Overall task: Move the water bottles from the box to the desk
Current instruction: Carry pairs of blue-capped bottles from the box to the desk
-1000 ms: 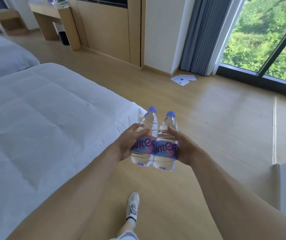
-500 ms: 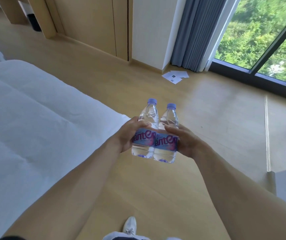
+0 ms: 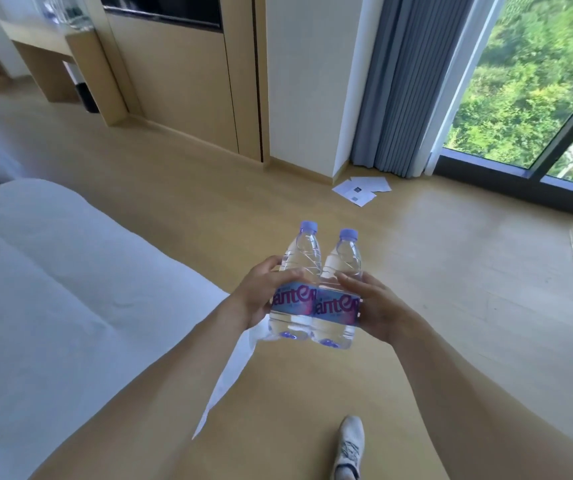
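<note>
Two clear water bottles with lilac caps and blue-pink labels are held upright side by side in front of me, above the floor. My left hand (image 3: 260, 292) grips the left bottle (image 3: 297, 289) around its label. My right hand (image 3: 375, 306) grips the right bottle (image 3: 338, 299) the same way. The bottles touch each other. The wooden desk (image 3: 32, 32) stands at the far upper left, with blurred clear objects on it. No box is in view.
A white bed (image 3: 53, 289) fills the left side, its corner just under my left hand. White papers (image 3: 363, 189) lie on the wood floor by the grey curtain (image 3: 402, 84). A large window (image 3: 537, 81) is at right. My white shoe (image 3: 349, 445) steps ahead.
The view has swung up and left, bringing the desk back into sight at upper left. Both hands still hold the bottles together. My foot has stepped forward.
</note>
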The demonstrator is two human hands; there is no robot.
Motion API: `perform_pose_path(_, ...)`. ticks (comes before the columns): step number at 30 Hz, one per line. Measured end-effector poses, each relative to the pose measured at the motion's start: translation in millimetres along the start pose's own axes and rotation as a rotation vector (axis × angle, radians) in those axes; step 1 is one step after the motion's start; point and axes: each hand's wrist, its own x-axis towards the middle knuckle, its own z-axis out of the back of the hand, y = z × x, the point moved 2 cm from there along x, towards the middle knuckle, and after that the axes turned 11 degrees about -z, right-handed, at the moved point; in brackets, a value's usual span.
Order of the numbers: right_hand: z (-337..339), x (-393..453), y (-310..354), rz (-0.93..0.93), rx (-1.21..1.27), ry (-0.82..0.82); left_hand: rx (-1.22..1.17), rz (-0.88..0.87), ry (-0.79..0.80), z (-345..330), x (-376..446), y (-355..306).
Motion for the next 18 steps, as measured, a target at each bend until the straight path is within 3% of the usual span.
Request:
perform_pose_path(10, 66.7, 108.4, 151.4, -0.038, -0.085, 0.164, -0.048, -0.085, -0.158, -49.1, 151.6, -53.9)
perform_pose_path(18, 80.3, 198.0, 228.3, -0.044, -0.074, 0.214, -0.108, -0.119, -0.233, -45.1, 253.0, -74.8)
